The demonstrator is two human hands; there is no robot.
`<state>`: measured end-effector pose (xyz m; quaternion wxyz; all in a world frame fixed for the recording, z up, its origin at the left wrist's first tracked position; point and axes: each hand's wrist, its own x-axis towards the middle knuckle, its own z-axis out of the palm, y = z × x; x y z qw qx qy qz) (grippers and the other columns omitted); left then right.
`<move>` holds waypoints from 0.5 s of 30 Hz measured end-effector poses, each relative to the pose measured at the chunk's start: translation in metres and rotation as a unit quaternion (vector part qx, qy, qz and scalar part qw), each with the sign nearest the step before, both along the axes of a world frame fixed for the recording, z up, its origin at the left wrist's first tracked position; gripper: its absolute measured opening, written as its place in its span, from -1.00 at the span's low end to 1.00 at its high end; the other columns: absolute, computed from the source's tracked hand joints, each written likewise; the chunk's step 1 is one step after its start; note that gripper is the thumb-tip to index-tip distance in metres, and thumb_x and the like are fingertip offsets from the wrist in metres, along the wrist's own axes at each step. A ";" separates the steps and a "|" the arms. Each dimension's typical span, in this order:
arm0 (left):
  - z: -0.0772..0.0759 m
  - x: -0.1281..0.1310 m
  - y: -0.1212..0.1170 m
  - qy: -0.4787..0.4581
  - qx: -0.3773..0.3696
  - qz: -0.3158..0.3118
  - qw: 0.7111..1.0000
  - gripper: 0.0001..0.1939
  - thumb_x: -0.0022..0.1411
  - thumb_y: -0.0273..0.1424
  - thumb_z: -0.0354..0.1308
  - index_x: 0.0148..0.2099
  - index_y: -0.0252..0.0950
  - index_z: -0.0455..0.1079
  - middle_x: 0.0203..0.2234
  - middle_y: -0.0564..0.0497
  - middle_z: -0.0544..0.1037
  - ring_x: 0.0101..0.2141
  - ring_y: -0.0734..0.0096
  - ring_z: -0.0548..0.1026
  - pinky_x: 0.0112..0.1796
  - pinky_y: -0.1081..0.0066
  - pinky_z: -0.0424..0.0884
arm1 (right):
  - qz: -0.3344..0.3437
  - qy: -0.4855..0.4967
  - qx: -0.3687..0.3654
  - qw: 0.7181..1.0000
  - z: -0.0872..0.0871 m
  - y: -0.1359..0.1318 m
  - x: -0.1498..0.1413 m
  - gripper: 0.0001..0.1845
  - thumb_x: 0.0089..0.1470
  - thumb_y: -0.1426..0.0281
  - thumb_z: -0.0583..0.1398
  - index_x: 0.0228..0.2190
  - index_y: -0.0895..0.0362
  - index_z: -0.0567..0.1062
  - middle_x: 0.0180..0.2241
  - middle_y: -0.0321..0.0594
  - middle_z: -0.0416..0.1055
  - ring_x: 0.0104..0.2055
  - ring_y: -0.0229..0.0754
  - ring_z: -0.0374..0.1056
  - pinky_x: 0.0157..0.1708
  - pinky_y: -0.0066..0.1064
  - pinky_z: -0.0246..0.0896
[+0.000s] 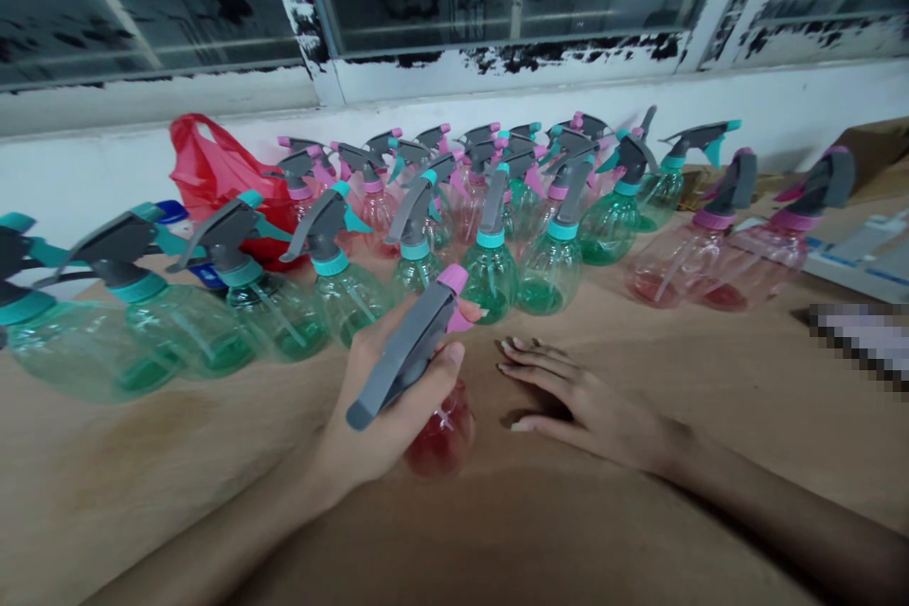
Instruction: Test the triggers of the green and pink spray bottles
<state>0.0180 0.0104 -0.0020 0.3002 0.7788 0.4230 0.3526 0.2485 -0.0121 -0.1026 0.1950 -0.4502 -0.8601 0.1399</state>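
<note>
- The spray bottle (pixel 412 350) in use, pink-nozzled with red liquid, was at the near middle of the table (pixel 497 530), its body directly below the grip.
- Its long axis looked roughly upright, though foreshortening and blur made the lean, and any contact of base with table, hard to judge; the nozzle pointed away and rightward, the grey lever back toward the wearer.
- The left hand (pixel 394 431) was the nearer one, fingers wrapped closed around the neck, one fingertip by the pink trigger.
- The right hand (pixel 589 402) lay palm down just right of the bottle, fingers spread, grasping nothing.
- Beyond stood seven teal-collared bottles (pixel 347 298) in a front row, the leftmost cut off by the edge, and two more (pixel 609 229) at its far right end.
- Two pink-collared bottles (pixel 753 260) stood to the right.
- Behind, a mixed cluster (pixel 469 208) overlapped too much to count.
- One red bag (pixel 234 180) sat behind the row, leftward.
</note>
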 end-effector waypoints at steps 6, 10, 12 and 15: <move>-0.002 -0.001 0.000 -0.009 0.002 0.016 1.000 -0.95 0.16 -0.34 0.08 -0.32 -0.14 0.36 -0.51 0.10 0.48 -0.51 0.38 0.43 -0.41 0.39 0.37 | 0.000 -0.006 -0.008 1.000 0.001 0.000 0.000 -0.35 0.11 0.04 0.07 0.16 0.06 0.17 0.23 -0.20 0.08 0.27 -0.12 -0.07 0.23 -0.12 -0.10; -0.004 -0.003 0.000 -0.013 0.015 0.016 1.000 -0.92 0.15 -0.35 0.08 -0.28 -0.12 0.39 -0.49 0.10 0.49 -0.50 0.39 0.43 -0.42 0.40 0.38 | -0.005 -0.011 -0.004 1.000 0.002 -0.001 -0.001 -0.34 0.11 0.03 0.06 0.16 0.06 0.17 0.23 -0.20 0.09 0.27 -0.13 -0.06 0.23 -0.13 -0.10; -0.002 -0.002 0.000 -0.010 0.026 0.007 1.000 -0.86 0.16 -0.35 0.06 -0.21 -0.11 0.39 -0.49 0.10 0.47 -0.48 0.37 0.42 -0.42 0.39 0.38 | -0.006 -0.014 -0.005 1.000 0.002 -0.001 -0.001 -0.35 0.12 0.03 0.05 0.16 0.06 0.17 0.23 -0.21 0.08 0.27 -0.14 -0.07 0.23 -0.13 -0.10; 0.002 -0.001 0.000 -0.007 0.034 -0.006 0.999 -0.86 0.17 -0.37 0.05 -0.20 -0.11 0.37 -0.54 0.12 0.40 -0.50 0.37 0.39 -0.45 0.39 0.35 | -0.008 -0.019 -0.005 1.000 0.001 -0.001 0.000 -0.36 0.12 0.03 0.05 0.16 0.06 0.18 0.23 -0.23 0.07 0.28 -0.14 -0.08 0.23 -0.14 -0.10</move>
